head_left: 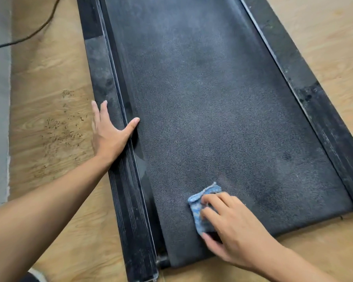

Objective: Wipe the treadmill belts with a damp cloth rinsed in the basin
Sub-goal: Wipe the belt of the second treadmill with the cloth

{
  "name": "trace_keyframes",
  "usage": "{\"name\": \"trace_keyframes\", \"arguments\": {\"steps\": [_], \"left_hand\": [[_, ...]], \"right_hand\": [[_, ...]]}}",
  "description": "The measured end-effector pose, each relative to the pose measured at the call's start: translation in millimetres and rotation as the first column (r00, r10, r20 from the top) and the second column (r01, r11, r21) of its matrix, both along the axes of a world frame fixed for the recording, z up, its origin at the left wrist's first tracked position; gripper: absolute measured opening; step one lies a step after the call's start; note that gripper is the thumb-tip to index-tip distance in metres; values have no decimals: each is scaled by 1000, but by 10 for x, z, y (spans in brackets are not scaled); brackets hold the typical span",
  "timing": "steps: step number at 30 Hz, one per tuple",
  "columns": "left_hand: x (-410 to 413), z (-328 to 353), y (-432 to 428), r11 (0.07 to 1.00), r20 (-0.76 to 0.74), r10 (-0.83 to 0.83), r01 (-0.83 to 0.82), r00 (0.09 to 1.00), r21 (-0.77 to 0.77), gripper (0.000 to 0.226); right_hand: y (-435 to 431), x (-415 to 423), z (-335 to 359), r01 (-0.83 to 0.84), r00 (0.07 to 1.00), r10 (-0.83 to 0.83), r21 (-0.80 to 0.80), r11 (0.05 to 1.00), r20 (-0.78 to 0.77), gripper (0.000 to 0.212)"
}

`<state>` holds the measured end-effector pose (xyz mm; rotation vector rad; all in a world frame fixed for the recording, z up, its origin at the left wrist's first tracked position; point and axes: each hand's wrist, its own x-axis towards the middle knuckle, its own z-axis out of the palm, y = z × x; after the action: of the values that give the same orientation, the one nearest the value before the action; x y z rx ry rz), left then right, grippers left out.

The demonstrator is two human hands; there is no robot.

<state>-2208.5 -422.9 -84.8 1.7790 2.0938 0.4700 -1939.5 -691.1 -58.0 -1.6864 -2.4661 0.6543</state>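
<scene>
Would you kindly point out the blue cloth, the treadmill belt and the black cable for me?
blue cloth [195, 211]: head view, on its exposed left fold.
treadmill belt [212, 98]: head view, on the bare middle of its surface.
black cable [39, 31]: head view, on its curve over the floor.

No text, label, brand, number or sign can be read anywhere in view — not on the treadmill belt [212, 108], not on the left side rail [99, 66] at 9 o'clock or the right side rail [322, 110] at 3 o'clock, and not on the cloth [195, 210] at 5 o'clock.
</scene>
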Motion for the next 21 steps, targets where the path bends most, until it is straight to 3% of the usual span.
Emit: {"name": "trace_keyframes", "arguments": {"steps": [4,8,12,17,21], "left_hand": [[1,-2,-8,1000,3,-2,2,1000,2,108],[4,1,-13,1000,-2,-2,2,1000,-1,105],[-8,-12,-2,1000,-7,-10,10,1000,1,102],[-31,-50,24,1000,-6,-18,18,1000,0,98],[-40,-72,33,1000,-4,-10,10,1000,8,96]], "right_hand": [[-60,-181,-175,79,997,-80,69,994,14,58],[45,-458,-386,79,993,-80,17,997,91,84],[87,-481,-420,111,983,-118,57,992,141,82],[-572,-244,-499,100,972,-130,156,983,196,86],[-903,-37,-542,68,955,-131,234,970,267,77]]}}
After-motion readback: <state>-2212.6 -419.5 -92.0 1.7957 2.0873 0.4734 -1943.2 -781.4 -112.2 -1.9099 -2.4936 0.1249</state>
